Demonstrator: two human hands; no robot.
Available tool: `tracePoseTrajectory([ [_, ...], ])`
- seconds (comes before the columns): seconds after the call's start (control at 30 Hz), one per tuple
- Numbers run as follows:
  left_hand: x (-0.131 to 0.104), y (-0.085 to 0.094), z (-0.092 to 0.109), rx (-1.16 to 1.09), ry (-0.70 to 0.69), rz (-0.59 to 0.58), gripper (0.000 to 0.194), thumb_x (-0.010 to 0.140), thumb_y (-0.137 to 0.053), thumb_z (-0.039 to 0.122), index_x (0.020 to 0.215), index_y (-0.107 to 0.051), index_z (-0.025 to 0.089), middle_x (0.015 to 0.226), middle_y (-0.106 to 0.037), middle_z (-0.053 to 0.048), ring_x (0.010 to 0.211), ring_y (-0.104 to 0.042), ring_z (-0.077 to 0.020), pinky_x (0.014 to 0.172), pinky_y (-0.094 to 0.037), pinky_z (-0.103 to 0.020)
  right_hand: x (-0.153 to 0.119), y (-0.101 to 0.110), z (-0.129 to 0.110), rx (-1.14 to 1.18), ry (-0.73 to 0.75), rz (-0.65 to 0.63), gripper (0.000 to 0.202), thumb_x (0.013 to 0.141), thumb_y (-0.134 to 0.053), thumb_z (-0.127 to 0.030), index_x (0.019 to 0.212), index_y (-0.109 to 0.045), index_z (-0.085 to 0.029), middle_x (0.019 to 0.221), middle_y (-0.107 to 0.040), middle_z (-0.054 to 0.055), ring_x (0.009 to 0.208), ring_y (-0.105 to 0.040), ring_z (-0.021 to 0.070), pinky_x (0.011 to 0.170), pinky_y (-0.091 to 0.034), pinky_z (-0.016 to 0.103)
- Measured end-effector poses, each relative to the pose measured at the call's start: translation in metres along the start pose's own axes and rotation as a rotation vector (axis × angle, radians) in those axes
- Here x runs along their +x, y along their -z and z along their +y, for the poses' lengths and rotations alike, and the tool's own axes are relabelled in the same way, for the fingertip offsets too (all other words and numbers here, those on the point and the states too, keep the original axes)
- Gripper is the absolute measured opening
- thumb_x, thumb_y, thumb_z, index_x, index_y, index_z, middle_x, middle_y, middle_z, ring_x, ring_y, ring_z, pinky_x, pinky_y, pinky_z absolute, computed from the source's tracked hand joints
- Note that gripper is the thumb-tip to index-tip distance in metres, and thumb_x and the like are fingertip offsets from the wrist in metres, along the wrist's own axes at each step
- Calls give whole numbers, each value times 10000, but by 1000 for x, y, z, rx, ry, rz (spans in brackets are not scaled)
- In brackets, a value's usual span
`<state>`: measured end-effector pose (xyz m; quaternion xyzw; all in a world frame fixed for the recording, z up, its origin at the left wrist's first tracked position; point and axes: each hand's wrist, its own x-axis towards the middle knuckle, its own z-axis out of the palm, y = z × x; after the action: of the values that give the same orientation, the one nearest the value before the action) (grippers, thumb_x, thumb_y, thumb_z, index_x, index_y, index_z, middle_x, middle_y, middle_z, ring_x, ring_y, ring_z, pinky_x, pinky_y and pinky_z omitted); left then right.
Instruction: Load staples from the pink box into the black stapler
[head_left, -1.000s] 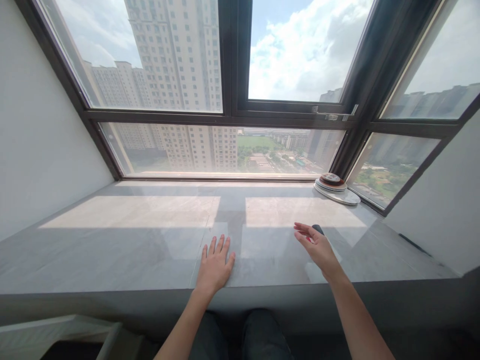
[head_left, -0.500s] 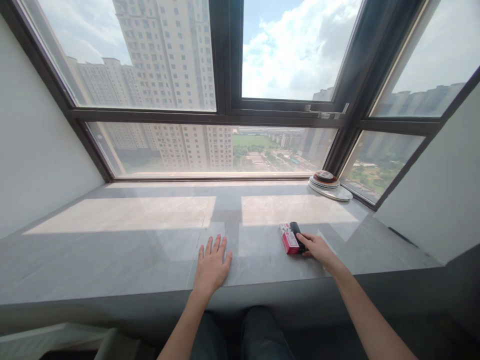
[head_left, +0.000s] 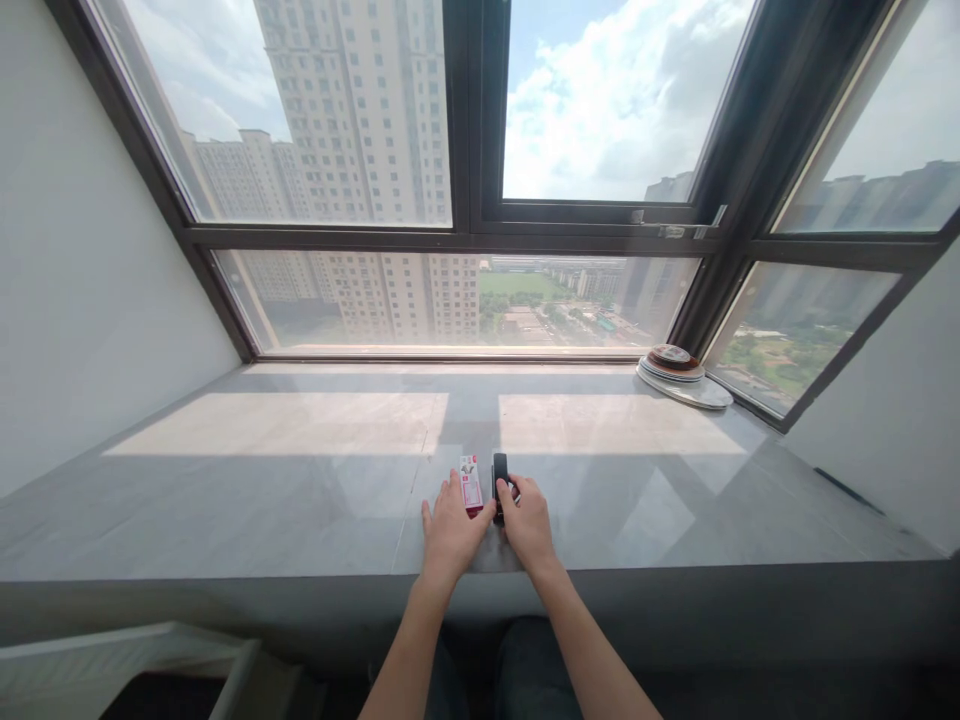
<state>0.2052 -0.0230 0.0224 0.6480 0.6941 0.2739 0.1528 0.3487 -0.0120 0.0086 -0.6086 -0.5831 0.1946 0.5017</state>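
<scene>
On the grey stone sill (head_left: pixel 300 520), in front of me, a small white and pink-red box (head_left: pixel 470 482) lies beside a black stapler (head_left: pixel 499 478), with a narrow gap between them. My left hand (head_left: pixel 452 535) is spread at the box's left and near side, fingers apart. Its thumb reaches across below the box to the stapler's near end. The stapler is held by my right hand (head_left: pixel 528 520), thumb on top and fingers curled around its right side. Part of the box's near end is hidden by my left hand.
A stack of round plates or discs (head_left: pixel 679 375) sits in the far right corner of the sill, by the window frame (head_left: pixel 465 243). A thin dark strip (head_left: pixel 849 490) lies along the right wall. Below left is a pale piece of furniture (head_left: pixel 172 650).
My right hand has brought the stapler and the box leftward to my left hand. The box now lies apart from the stapler, beside my left fingers. The view has shifted slightly.
</scene>
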Motion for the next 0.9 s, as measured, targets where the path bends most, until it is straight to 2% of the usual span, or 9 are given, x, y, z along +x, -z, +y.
tracePoseTrajectory([
  [0.07,-4,4,7,8,-10,146,722,900,-570,491,1517,-374,172,1432,-528,-164,1325,-489,-305,1125,-339,-444,2,17,8,-43,10,30,476,998,-483,-530,1139,-734,-151,902,-661,102,795,-646,237,729,-545,325],
  [0.13,-7,10,9,34,-19,246,583,903,-571,449,1422,-486,196,1296,-592,-132,1195,-560,-285,993,-430,-380,2,38,19,-47,-11,41,500,987,-489,-560,1130,-733,-149,896,-667,95,747,-644,224,721,-544,325],
  [0.23,-7,16,9,90,-28,273,431,915,-567,464,1268,-596,218,1145,-616,-100,1063,-591,-274,894,-448,-366,-2,64,31,34,-120,0,565,979,-467,-617,1193,-693,-146,905,-669,80,555,-602,175,509,-505,288],
  [0.3,-7,17,8,111,-59,260,405,912,-581,479,1222,-617,219,1105,-613,-93,1024,-594,-268,874,-445,-361,-5,72,33,82,-168,-20,592,974,-459,-641,1225,-666,-147,915,-667,75,460,-562,149,414,-463,275],
  [0.47,-5,20,0,94,-83,224,345,924,-583,454,1168,-640,216,1083,-616,-85,963,-611,-241,857,-447,-336,-7,72,30,127,-188,-15,608,948,-496,-668,1232,-666,-158,924,-674,82,455,-588,153,417,-490,273],
  [0.67,14,36,-35,73,27,287,398,945,-542,520,1181,-643,216,1139,-620,-94,953,-626,-244,818,-453,-323,-5,73,34,146,-213,-31,642,931,-509,-696,1235,-664,-152,936,-686,82,448,-605,153,418,-489,269],
  [0.8,36,45,-56,116,79,293,403,948,-536,507,1182,-650,199,1121,-627,-104,974,-621,-253,846,-452,-327,-5,73,37,164,-220,-45,630,932,-519,-685,1238,-652,-151,945,-683,79,458,-615,156,402,-493,266],
  [0.9,41,50,-66,142,79,337,423,969,-501,500,1214,-643,185,1127,-630,-114,1027,-600,-262,894,-447,-340,-4,73,36,176,-220,-47,614,932,-525,-676,1230,-652,-154,946,-677,78,482,-625,163,396,-501,266],
])
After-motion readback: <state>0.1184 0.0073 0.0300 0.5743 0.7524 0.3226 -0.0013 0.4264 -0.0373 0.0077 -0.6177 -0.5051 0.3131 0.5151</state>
